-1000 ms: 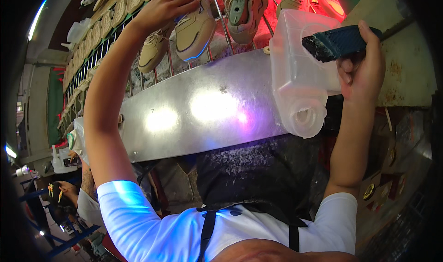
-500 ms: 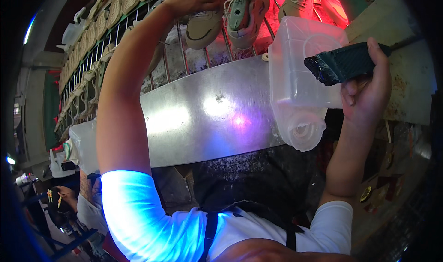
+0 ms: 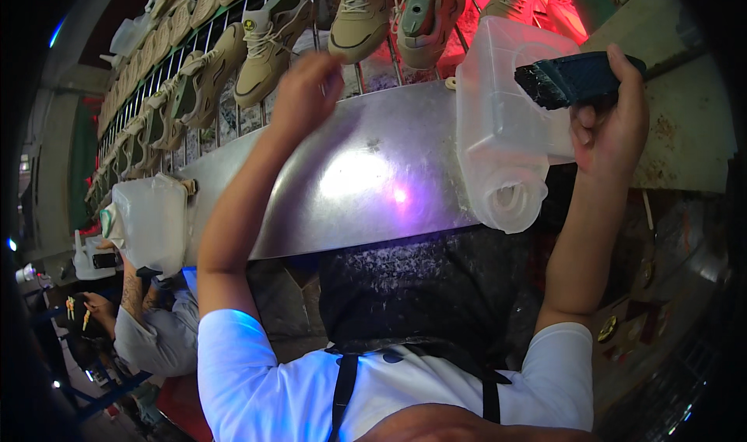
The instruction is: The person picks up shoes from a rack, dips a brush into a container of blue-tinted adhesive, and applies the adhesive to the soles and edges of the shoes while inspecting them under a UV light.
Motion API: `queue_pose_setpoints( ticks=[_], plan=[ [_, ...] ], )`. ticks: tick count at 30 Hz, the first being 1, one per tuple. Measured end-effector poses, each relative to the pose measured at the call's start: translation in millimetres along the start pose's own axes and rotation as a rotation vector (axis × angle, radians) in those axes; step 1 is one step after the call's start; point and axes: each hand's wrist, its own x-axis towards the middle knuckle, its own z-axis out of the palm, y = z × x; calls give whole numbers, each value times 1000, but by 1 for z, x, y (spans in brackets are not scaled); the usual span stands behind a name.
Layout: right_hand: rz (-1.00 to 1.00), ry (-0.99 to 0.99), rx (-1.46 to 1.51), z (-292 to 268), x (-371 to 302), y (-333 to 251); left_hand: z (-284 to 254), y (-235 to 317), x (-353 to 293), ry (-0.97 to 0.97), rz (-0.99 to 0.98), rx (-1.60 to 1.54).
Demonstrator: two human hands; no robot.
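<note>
Brush [image 3: 580, 80] pinched in the right hand [image 3: 611, 127], just in front of a clear jug [image 3: 498, 92].
The brush lies between thumb and fingers, its dark, white-streaked bristles pointing left; whether it touches the jug, I cannot tell. The left hand [image 3: 310, 96] is blurred, its fingers curled, just below the beige shoes [image 3: 268, 61]; I cannot tell whether its fingertips are pressed together or touch one. The shoes stand in a row on a rack [image 3: 395, 61] of metal rods, toes toward the person, with a red light [image 3: 556, 10] shining at the right end. The jug sits at the right of the shiny metal surface [image 3: 436, 146], a cloudy tub [image 3: 152, 216] at its left. Below is a black apron [image 3: 412, 286] with white specks.
</note>
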Motion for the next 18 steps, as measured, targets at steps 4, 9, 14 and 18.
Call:
queue_pose_setpoints(
  ticks=[4,9,14,18],
  plan=[
    [-4,35,27,4,2,4,4,53,-75,-107,-249,-294],
    [-36,28,29,2,-2,-6,-2,64,-77,-135,-604,-654],
    [-51,-47,6,-9,4,-1,8,50,-84,-141,-584,-577],
    [-58,-34,-2,-8,2,-2,11,47,-85,-131,-440,-471]
  ],
)
